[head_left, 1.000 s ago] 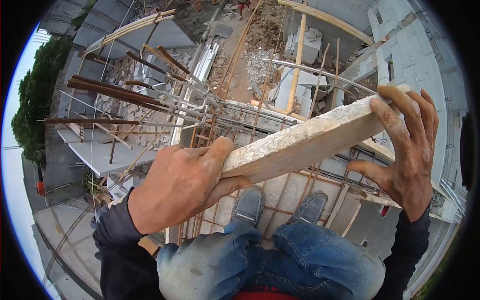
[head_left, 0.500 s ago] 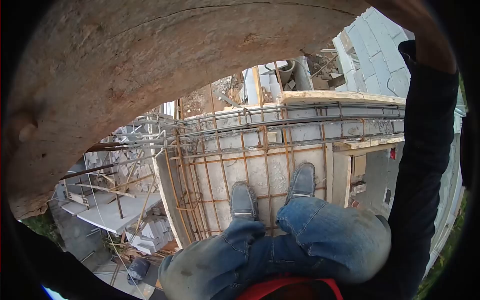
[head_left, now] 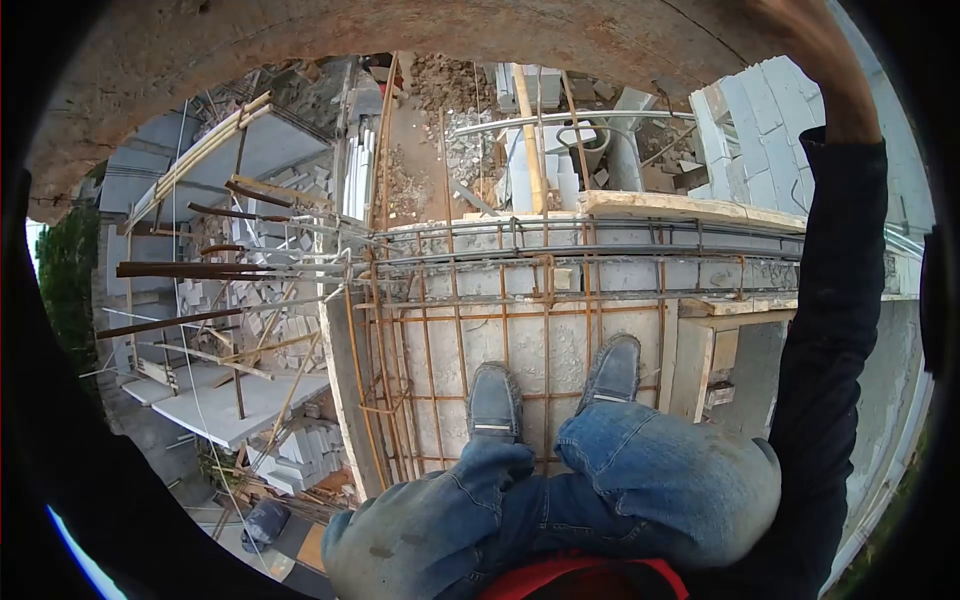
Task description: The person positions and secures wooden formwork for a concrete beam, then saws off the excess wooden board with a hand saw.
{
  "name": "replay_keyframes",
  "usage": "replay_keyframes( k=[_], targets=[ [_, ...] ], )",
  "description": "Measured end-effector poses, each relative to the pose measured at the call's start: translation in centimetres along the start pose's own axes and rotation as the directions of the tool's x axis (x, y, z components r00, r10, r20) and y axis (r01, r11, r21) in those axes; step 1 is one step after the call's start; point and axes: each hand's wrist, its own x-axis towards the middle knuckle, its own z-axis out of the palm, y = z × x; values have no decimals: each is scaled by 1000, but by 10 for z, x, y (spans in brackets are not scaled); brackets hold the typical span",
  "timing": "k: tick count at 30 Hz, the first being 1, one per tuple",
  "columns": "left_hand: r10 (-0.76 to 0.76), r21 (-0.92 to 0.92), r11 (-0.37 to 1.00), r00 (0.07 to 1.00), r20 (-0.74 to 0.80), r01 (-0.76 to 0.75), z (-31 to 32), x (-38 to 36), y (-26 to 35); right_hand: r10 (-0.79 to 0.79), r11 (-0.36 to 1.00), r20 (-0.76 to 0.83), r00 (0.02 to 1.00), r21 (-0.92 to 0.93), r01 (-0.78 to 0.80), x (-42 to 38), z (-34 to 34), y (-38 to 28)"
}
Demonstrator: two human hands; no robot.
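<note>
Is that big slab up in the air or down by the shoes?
Up: the slab crosses the view's top, and the right sleeve is raised toward it. Rusty bars and concrete lie around the shoes.

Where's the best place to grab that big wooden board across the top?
Probably near both ends of the wooden board, one hand from each side: it is long, stretching across the top of the view with its broad face showing, so a spread hold should steady it. The right hand is by its right part.
</note>
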Motion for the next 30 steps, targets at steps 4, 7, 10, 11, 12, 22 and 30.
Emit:
replay_keyframes(
  k=[4,7,10,11,12,22,30],
  targets=[
    [-78,16,997,993,-93,80,51,30,-26,232,966,44,972,-130,-224,-14,54,66],
    [-182,-54,983,975,-127,177,107,30,-19,-115,949,103,988,-283,140,-44,128,103],
    [-305,-209,937,947,-101,280,167,12,10,146,951,250,957,-302,-66,-66,183,97],
    [-365,-225,912,929,-59,343,184,4,19,76,954,267,961,-299,8,-73,201,98],
    [-422,-242,881,906,-12,407,200,-3,26,7,953,289,957,-293,81,-78,212,97],
    [-584,-320,740,801,130,591,253,-46,26,40,981,517,855,-183,66,-59,252,74],
    [-566,-320,754,815,129,574,276,-50,24,31,996,582,813,-90,27,-62,253,60]
  ],
)
